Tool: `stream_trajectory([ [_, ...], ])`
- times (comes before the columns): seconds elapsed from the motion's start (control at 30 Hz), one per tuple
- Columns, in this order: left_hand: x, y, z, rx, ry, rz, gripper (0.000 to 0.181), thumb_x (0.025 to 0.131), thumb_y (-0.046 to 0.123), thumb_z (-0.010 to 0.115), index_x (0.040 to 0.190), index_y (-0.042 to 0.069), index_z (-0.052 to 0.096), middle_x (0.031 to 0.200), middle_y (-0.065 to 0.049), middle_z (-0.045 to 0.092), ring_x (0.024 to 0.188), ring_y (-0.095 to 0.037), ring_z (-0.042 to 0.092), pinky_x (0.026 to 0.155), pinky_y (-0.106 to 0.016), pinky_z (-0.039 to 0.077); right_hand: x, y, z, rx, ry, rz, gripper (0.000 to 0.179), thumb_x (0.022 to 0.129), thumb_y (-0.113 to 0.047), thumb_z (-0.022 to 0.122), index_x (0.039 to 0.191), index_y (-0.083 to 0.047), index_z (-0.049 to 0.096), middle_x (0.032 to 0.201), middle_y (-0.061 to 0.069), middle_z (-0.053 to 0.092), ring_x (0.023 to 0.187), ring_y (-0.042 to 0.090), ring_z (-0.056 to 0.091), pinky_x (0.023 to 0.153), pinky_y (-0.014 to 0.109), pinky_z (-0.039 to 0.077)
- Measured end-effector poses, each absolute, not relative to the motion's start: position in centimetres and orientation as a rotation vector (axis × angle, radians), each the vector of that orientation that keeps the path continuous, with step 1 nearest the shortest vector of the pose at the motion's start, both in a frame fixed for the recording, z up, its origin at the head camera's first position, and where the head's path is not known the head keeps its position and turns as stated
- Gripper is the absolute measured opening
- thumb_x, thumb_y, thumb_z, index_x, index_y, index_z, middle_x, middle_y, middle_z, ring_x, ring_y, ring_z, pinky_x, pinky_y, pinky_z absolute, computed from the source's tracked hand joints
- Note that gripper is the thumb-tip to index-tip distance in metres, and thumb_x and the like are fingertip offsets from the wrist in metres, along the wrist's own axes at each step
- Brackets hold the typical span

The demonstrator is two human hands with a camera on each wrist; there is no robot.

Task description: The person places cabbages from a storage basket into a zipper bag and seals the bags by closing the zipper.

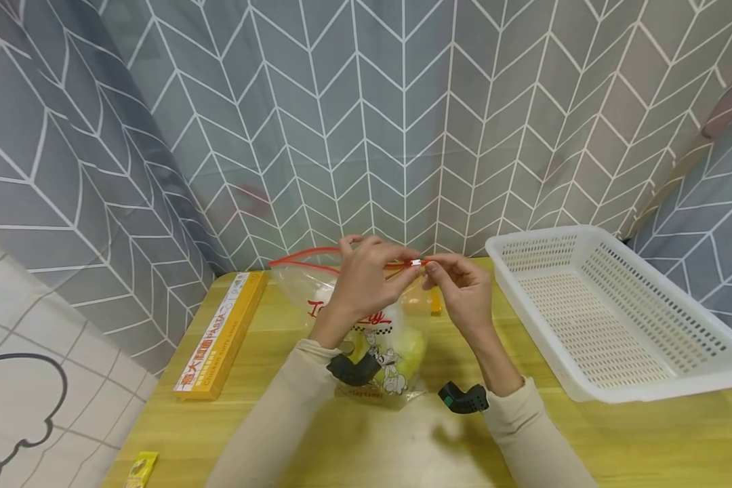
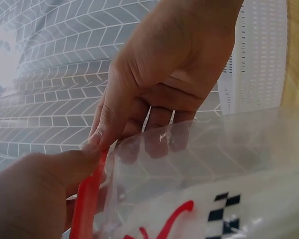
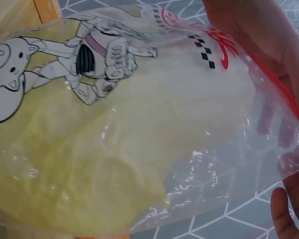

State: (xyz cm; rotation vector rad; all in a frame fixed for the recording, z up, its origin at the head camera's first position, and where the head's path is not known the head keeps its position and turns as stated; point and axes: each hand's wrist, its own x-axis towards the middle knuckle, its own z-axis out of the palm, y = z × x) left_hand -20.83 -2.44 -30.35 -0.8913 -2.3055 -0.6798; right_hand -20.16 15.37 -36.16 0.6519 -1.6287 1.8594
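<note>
A clear zip bag [image 1: 411, 346] with a red zip strip, red lettering and cartoon drawings stands upright on the table, with yellow and white contents inside. My left hand [image 1: 369, 274] pinches the red strip beside a small white slider [image 1: 416, 262]. At the strip's right end, my right hand [image 1: 463, 288] pinches the bag's corner between thumb and fingers. Left of my left hand, the red edges of the mouth stand apart. In the left wrist view, the thumbs of both hands meet near the end of the red strip [image 2: 87, 204]. Yellow contents fill the bag's lower part in the right wrist view.
A yellow-orange pasta box [image 1: 222, 339] lies along the table's left side. Nearer me is a small yellow sachet [image 1: 140, 469]. A white perforated basket [image 1: 561, 339] stands on the right. Part of an orange item [image 1: 436, 301] shows behind the bag. A patterned curtain [image 1: 366, 122] hangs behind.
</note>
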Motion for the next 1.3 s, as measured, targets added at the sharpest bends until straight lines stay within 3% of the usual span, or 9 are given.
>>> stream_trajectory([
  [0.2, -20.8, -2.5, -30.3, -0.882, -2.300, -0.640, 0.012, 0.092, 0.031, 0.077, 0.097, 0.021, 0.081, 0.093, 0.007, 0.079, 0.092, -0.016, 0.062, 0.106, -0.061, 0.032, -20.2, 15.1, -36.0, 0.615, -1.684, 1.809, 0.009, 0.094, 0.007, 0.065, 0.099, 0.013, 0.069, 0.088, -0.011, 0.075, 0.076, 0.005, 0.070, 0.072, 0.019, 0.056],
  [0.4, -20.8, -3.1, -30.5, -0.886, -2.308, -0.636, 0.013, 0.091, 0.032, 0.077, 0.094, 0.021, 0.082, 0.089, 0.007, 0.079, 0.091, -0.015, 0.064, 0.104, -0.059, 0.033, -20.3, 15.3, -36.0, 0.608, -1.743, 1.823, 0.010, 0.095, 0.006, 0.064, 0.099, 0.014, 0.068, 0.089, -0.013, 0.074, 0.081, 0.003, 0.069, 0.077, 0.018, 0.056],
  [0.9, -20.9, -6.3, -31.0, -0.795, -2.353, -0.751, 0.014, 0.090, 0.032, 0.078, 0.095, 0.020, 0.082, 0.096, 0.004, 0.080, 0.099, -0.017, 0.071, 0.097, -0.052, 0.032, -20.5, 16.2, -36.1, 0.514, -1.753, 1.830, 0.011, 0.094, 0.005, 0.066, 0.100, 0.014, 0.068, 0.083, -0.015, 0.074, 0.076, 0.002, 0.066, 0.073, 0.017, 0.054],
  [1.3, -20.8, -7.5, -31.0, -0.765, -2.321, -0.729, 0.014, 0.090, 0.031, 0.078, 0.094, 0.018, 0.082, 0.093, 0.002, 0.080, 0.092, -0.018, 0.071, 0.089, -0.050, 0.032, -20.8, 17.0, -36.2, 0.512, -1.708, 1.842, 0.013, 0.095, 0.004, 0.066, 0.098, 0.016, 0.067, 0.082, -0.009, 0.075, 0.075, 0.004, 0.067, 0.074, 0.018, 0.055],
])
